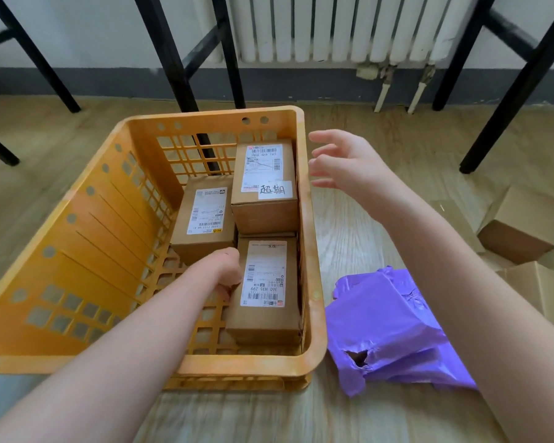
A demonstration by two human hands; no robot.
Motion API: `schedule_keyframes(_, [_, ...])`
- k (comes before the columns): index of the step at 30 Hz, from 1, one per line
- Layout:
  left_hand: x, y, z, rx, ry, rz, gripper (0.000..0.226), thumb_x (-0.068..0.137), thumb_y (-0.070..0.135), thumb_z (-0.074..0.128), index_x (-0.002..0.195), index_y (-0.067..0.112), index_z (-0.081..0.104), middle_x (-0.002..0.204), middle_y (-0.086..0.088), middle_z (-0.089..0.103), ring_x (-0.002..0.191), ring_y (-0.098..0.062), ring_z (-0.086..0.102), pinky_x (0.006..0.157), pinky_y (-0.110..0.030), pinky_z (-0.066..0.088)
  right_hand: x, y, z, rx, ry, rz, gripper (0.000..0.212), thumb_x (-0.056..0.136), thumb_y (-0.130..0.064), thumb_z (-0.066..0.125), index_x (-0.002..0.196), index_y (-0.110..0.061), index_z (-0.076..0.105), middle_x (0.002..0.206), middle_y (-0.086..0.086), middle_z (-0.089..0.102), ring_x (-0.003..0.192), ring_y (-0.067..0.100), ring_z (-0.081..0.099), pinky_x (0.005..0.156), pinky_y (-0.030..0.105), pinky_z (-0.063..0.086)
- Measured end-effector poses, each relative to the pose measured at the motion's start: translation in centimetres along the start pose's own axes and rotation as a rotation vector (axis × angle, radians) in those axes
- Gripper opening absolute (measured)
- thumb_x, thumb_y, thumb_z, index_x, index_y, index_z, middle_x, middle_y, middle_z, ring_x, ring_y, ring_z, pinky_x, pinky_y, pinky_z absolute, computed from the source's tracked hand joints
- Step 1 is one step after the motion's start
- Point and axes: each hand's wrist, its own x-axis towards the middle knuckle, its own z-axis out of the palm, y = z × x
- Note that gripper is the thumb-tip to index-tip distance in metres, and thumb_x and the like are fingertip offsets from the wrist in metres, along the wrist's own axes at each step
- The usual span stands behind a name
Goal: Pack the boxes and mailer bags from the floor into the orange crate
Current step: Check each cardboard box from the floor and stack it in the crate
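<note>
While seating: left hand [226, 271] pinched the near labelled brown cardboard box [264, 290] inside the orange plastic crate [87, 238].
Right hand [343, 164]: spread, empty.
Advice: push flush against neighbours.

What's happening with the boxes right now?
Left hand grips near box inside orange crate. Right hand open, empty. Purple mailer bags on floor.

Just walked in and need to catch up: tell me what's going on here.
A person is packing parcels into an orange crate on the floor. Three labelled boxes are already inside, along its right side. The left hand is in the crate, fingers against the near box. The right hand hangs open and empty just outside the crate's right wall. Purple mailer bags and more boxes lie on the floor to the right, not yet packed.
</note>
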Motion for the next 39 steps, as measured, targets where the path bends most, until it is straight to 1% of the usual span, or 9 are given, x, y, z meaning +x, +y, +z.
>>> schedule_keyframes(6, [-0.4, 0.5, -1.4, 0.168, 0.278, 0.031, 0.019, 0.082, 0.014, 0.063, 0.098, 0.011, 0.053, 0.099, -0.008, 0.056, 0.087, -0.025, 0.059, 0.071, -0.033, 0.052, 0.0, 0.5, 0.8, -0.024, 0.011, -0.009, 0.041, 0.09, -0.015, 0.054, 0.13, -0.023, 0.053, 0.111, -0.002, 0.059, 0.09, 0.011, 0.064, 0.087, 0.036, 0.057])
schedule_keyframes(11, [-2.8, 2.2, -5.2, -0.236, 0.654, 0.245, 0.004, 0.084, 0.017, 0.063, 0.088, 0.017, 0.061, 0.094, -0.003, 0.06, 0.089, -0.018, 0.053, 0.066, -0.026, 0.039, -0.3, 0.5, 0.6, -0.062, 0.025, -0.036, 0.033, 0.089, -0.014, 0.052, 0.12, -0.025, 0.058, 0.102, -0.006, 0.061, 0.096, 0.011, 0.062, 0.088, 0.038, 0.056])
schedule_keyframes(17, [-7.8, 7.8, -7.0, -0.402, 0.85, 0.615, 0.002, 0.087, 0.016, 0.06, 0.087, 0.015, 0.062, 0.081, 0.002, 0.06, 0.077, -0.011, 0.057, 0.061, -0.019, 0.045, -0.8, 1.4, -0.1, -0.093, 0.047, -0.042, 0.027, 0.089, -0.015, 0.052, 0.11, -0.027, 0.062, 0.101, -0.006, 0.062, 0.099, 0.01, 0.06, 0.089, 0.039, 0.055])
schedule_keyframes(21, [-9.3, 11.8, -6.3, -0.467, 0.82, 0.752, 0.003, 0.086, 0.016, 0.061, 0.083, 0.018, 0.061, 0.073, 0.011, 0.056, 0.073, -0.004, 0.058, 0.064, -0.016, 0.049, -1.7, 2.7, -1.4, -0.125, 0.028, -0.03, 0.025, 0.087, -0.014, 0.054, 0.107, -0.027, 0.064, 0.1, -0.005, 0.063, 0.09, 0.01, 0.062, 0.081, 0.033, 0.055])
schedule_keyframes(27, [-10.1, 18.1, -1.3, -0.467, 0.631, 0.881, 0.002, 0.084, 0.016, 0.061, 0.083, 0.017, 0.063, 0.071, 0.009, 0.058, 0.07, -0.006, 0.059, 0.058, -0.018, 0.047, -4.7, 7.1, -6.0, -0.194, 0.114, 0.111, 0.022, 0.085, -0.009, 0.056, 0.099, -0.025, 0.061, 0.102, 0.0, 0.062, 0.08, 0.012, 0.062, 0.059, 0.017, 0.044])
schedule_keyframes(30, [-10.5, 21.0, 1.3, -0.465, 0.524, 0.924, 0.004, 0.08, 0.014, 0.061, 0.08, 0.016, 0.065, 0.067, 0.007, 0.06, 0.07, -0.012, 0.063, 0.063, -0.024, 0.052, -7.1, 9.8, -8.5, -0.364, 0.159, 0.198, 0.031, 0.083, -0.011, 0.057, 0.111, -0.021, 0.063, 0.106, 0.002, 0.061, 0.09, 0.014, 0.057, 0.072, 0.022, 0.043])
schedule_keyframes(35, [-11.1, 25.2, 5.6, -0.474, 0.336, 0.928, 0.007, 0.077, 0.01, 0.059, 0.075, 0.015, 0.063, 0.058, 0.006, 0.056, 0.059, -0.013, 0.056, 0.047, -0.018, 0.037, -10.9, 14.1, -12.5, -0.629, 0.24, 0.328, 0.04, 0.078, -0.018, 0.059, 0.118, -0.023, 0.06, 0.119, 0.009, 0.051, 0.115, 0.027, 0.047, 0.099, 0.032, 0.035])
schedule_keyframes(37, [-11.5, 26.4, 7.6, -0.464, 0.281, 0.932, 0.007, 0.077, 0.01, 0.059, 0.074, 0.015, 0.063, 0.056, 0.007, 0.054, 0.053, -0.009, 0.05, 0.045, -0.016, 0.035, -12.4, 15.5, -13.9, -0.678, 0.325, 0.422, 0.05, 0.078, -0.027, 0.061, 0.127, -0.024, 0.052, 0.126, 0.01, 0.041, 0.124, 0.034, 0.037, 0.106, 0.038, 0.029])
schedule_keyframes(39, [-11.4, 27.1, 9.1, -0.461, 0.235, 0.925, 0.01, 0.076, 0.009, 0.059, 0.071, 0.017, 0.061, 0.054, 0.008, 0.054, 0.049, -0.006, 0.05, 0.043, -0.014, 0.034, -14.0, 16.8, -15.1, -0.754, 0.377, 0.59, 0.079, 0.076, -0.05, 0.064, 0.142, -0.023, 0.03, 0.139, 0.014, 0.026, 0.133, 0.041, 0.025, 0.111, 0.049, 0.021])
